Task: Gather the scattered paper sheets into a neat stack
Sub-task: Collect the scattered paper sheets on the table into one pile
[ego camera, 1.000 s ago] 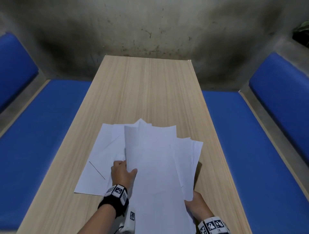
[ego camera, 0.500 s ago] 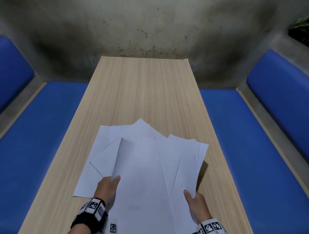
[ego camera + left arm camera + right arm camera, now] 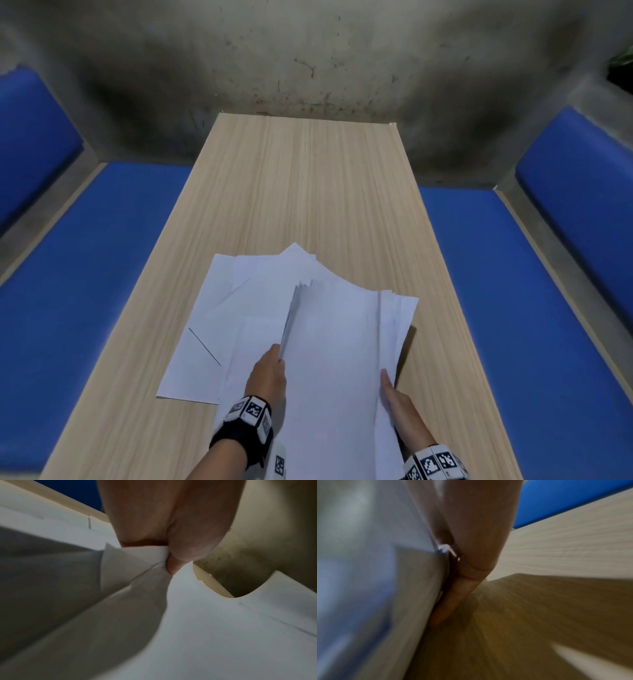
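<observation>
A bundle of white paper sheets (image 3: 335,349) is lifted off the near half of the wooden table (image 3: 308,192), its far corners fanned out unevenly. My left hand (image 3: 270,373) grips the bundle's left edge; in the left wrist view the thumb and fingers (image 3: 173,563) pinch the paper (image 3: 205,628). My right hand (image 3: 394,394) holds the bundle's right edge, thumb on top and fingers (image 3: 453,601) underneath against the sheets (image 3: 368,574). Several more white sheets (image 3: 212,325) lie flat on the table to the left, partly under the bundle.
Blue padded benches (image 3: 85,274) (image 3: 534,308) run along both long sides of the table. A stained grey wall (image 3: 308,61) closes the far end. Bare wood lies beyond the sheets.
The spread sheets have been drawn together into a narrower bundle. My left hand moved right and forward along its left edge; my right hand stayed at the right edge.
</observation>
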### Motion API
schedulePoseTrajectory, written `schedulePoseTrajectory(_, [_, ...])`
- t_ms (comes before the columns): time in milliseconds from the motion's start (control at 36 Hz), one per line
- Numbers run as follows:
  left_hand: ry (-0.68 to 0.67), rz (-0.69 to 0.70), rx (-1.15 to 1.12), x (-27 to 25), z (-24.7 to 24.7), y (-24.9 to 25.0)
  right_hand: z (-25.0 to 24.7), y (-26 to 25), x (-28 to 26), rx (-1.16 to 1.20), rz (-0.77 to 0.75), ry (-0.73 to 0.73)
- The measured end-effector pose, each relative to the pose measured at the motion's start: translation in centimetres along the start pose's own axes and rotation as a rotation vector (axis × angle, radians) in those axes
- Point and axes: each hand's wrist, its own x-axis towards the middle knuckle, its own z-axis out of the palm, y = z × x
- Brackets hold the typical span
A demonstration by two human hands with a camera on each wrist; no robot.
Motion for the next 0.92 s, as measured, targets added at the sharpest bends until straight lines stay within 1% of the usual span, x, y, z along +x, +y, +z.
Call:
schedulePoseTrajectory(83, [-0.019, -0.015, 0.036, -0.2, 0.3, 0.3, 0.3, -0.5, 0.3, 0.033, 0.037, 0.029])
schedulePoseTrajectory(167, [-0.066, -0.014, 0.086, -0.5, 0.5, 0.4, 0.5, 0.2, 1.0, -0.053, -0.019, 0.053])
schedulePoseTrajectory(250, [-0.113, -0.018, 0.137, -1.0, 0.4, 0.7, 0.2, 0.5, 1.0, -0.202, -0.073, 0.056])
schedulePoseTrajectory(278, [-0.089, -0.024, 0.127, -1.1, 0.2, 0.6, 0.1, 0.5, 0.9, -0.209, -0.088, 0.058])
schedulePoseTrajectory(333, [0.049, -0.054, 0.112, -1.6, -0.5, 0.1, -0.6, 0.4, 0.9, -0.181, -0.102, 0.064])
schedulePoseTrajectory(389, [0.205, -0.152, 0.138, -2.2, -1.5, -0.8, -1.5, 0.5, 1.0, -0.15, -0.102, 0.078])
schedulePoseTrajectory(417, [0.244, -0.223, 0.172, -2.6, -2.0, -1.3, -2.0, 0.7, 1.1, -0.14, -0.1, 0.088])
schedulePoseTrajectory(472, [0.239, -0.352, 0.219, -3.6, -2.7, -2.2, -2.8, 0.9, 1.2, -0.109, -0.094, 0.12])
schedulePoseTrajectory(500, [0.219, -0.392, 0.232, -4.0, -2.8, -2.6, -3.1, 1.0, 1.3, -0.091, -0.087, 0.137])
schedulePoseTrajectory(556, [0.192, -0.428, 0.256, -4.6, -2.9, -3.3, -3.5, 1.1, 1.3, -0.043, -0.08, 0.17])
schedulePoseTrajectory(722, [0.193, -0.41, 0.194, -5.2, -3.0, -4.3, -4.3, 1.9, 1.8, 0.026, -0.063, 0.231])
schedulePoseTrajectory(806, [0.197, -0.408, 0.111, -5.3, -3.2, -4.4, -4.3, 2.0, 1.8, 0.044, -0.061, 0.243])
schedulePoseTrajectory(861, [0.209, -0.375, 0.09, -5.3, -3.3, -4.5, -4.4, 2.1, 1.8, 0.047, -0.058, 0.245])
schedulePoseTrajectory(917, [0.233, -0.306, 0.073, -5.1, -3.5, -4.8, -4.5, 2.2, 1.8, 0.046, -0.058, 0.251])
